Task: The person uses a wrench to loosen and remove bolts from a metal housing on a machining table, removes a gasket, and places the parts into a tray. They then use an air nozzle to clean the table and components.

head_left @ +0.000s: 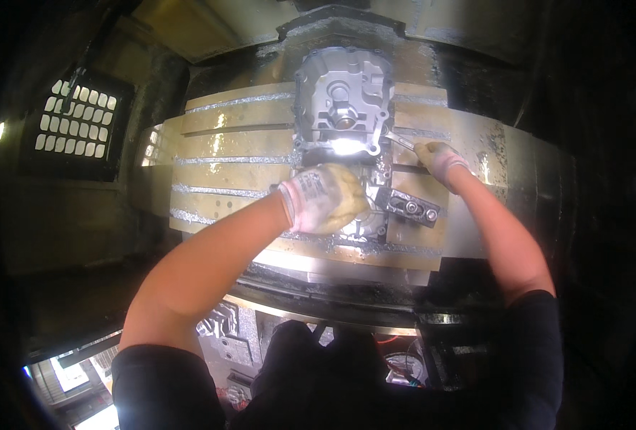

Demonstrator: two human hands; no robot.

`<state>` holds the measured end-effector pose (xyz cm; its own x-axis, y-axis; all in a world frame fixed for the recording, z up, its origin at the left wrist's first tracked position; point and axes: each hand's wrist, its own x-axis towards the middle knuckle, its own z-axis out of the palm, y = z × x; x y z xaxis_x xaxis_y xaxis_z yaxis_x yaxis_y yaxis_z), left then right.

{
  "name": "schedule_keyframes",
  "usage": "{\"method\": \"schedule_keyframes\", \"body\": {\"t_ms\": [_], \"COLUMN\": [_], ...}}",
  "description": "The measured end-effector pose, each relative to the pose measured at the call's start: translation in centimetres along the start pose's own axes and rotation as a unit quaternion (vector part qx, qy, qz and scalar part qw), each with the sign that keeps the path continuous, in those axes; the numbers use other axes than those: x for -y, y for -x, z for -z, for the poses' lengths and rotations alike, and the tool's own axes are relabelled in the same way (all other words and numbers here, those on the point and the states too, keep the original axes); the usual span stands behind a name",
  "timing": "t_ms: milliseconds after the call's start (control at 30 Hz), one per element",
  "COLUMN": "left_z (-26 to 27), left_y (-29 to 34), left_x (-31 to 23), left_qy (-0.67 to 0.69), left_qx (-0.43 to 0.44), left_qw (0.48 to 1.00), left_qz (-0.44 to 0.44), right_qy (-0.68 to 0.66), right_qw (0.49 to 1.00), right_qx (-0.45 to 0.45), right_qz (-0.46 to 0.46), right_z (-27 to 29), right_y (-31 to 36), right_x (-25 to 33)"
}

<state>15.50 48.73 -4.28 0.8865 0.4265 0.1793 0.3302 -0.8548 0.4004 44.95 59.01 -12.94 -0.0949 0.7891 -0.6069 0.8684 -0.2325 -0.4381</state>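
My right hand [440, 163], in a yellow-and-white work glove, is closed round a metal wrench [402, 140]. The wrench's far end reaches the lower right edge of a grey cast metal housing [332, 75]. My left hand [326, 201], gloved the same way, is curled over the fixture [364, 228] in front of the housing. Its fingertips are hidden, so what it grips cannot be made out. Just right of that hand, a dark clamp block [412, 208] with bolts sits on the machine table.
The slotted metal machine table [239, 142] has metal chips lying along its grooves. Dark enclosure walls surround it, with a window grille [76, 120] at the left. Along the near side runs a metal edge [332, 315]; metal parts [221, 322] lie below it.
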Motion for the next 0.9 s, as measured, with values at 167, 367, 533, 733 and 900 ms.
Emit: {"method": "schedule_keyframes", "body": {"t_ms": [167, 367, 533, 733, 900], "left_z": [-0.2, -0.2, -0.4, -0.1, -0.8], "left_y": [0.0, -0.5, 0.1, 0.0, 0.2], "left_x": [0.1, 0.1, 0.0, 0.0, 0.3], "left_qy": [0.004, 0.008, 0.006, -0.006, -0.010], "left_qx": [0.029, 0.029, 0.015, 0.040, 0.037], "left_qw": [0.999, 1.000, 1.000, 0.999, 0.999], "left_qz": [0.014, 0.005, 0.010, 0.012, 0.016], "right_qy": [-0.160, -0.231, -0.173, -0.029, -0.110], "right_qw": [0.983, 0.968, 0.981, 0.991, 0.989], "right_qx": [0.060, 0.067, 0.077, 0.127, 0.086], "right_qz": [-0.066, -0.076, -0.051, 0.028, -0.042], "right_z": [-1.7, -2.9, -3.3, -4.3, -2.7], "right_y": [2.4, 1.1, 0.5, 0.1, 3.3], "right_x": [1.7, 0.1, 0.2, -0.6, 1.9]}}
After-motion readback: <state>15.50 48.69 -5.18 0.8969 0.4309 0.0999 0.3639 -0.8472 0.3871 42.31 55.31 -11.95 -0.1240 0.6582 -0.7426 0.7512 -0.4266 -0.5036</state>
